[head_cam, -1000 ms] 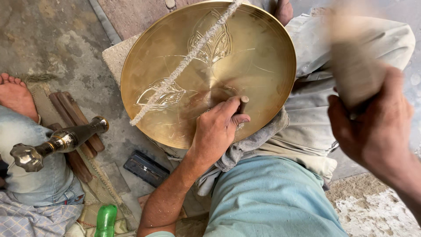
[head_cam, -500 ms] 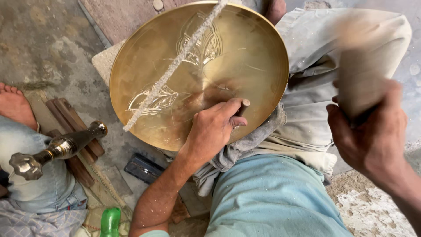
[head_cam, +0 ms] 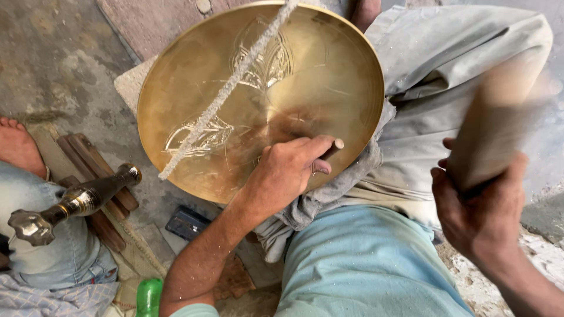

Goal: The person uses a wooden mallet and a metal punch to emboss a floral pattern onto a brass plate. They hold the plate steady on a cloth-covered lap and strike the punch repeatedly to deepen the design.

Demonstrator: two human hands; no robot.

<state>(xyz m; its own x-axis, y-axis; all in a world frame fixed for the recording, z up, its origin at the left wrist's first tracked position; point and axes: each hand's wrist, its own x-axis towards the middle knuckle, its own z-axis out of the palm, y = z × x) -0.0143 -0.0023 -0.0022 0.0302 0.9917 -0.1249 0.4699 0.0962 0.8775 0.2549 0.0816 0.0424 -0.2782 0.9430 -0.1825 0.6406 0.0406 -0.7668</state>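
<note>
A large round brass plate (head_cam: pixel 194 76) with engraved leaf patterns rests tilted against my lap. A line of white powder (head_cam: pixel 223 97) runs diagonally across it. My left hand (head_cam: pixel 285 173) rests on the plate's lower part, shut on a thin chisel (head_cam: pixel 333 147) whose blunt end sticks out to the right. My right hand (head_cam: pixel 476 214) is raised at the right, shut on a wooden mallet (head_cam: pixel 496 132) that is blurred by motion.
Another person sits at the left, with a bare foot (head_cam: pixel 17 147) and jeans (head_cam: pixel 53 258), and a brass stem piece (head_cam: pixel 73 202) lies across them. Wooden sticks (head_cam: pixel 88 152), a dark flat object (head_cam: pixel 187 222) and a green bottle (head_cam: pixel 150 296) lie on the concrete floor.
The view has shifted, so the plate sits slightly lower and further left in frame. The right hand with the mallet stays raised and blurred. The left hand keeps the chisel on the plate.
</note>
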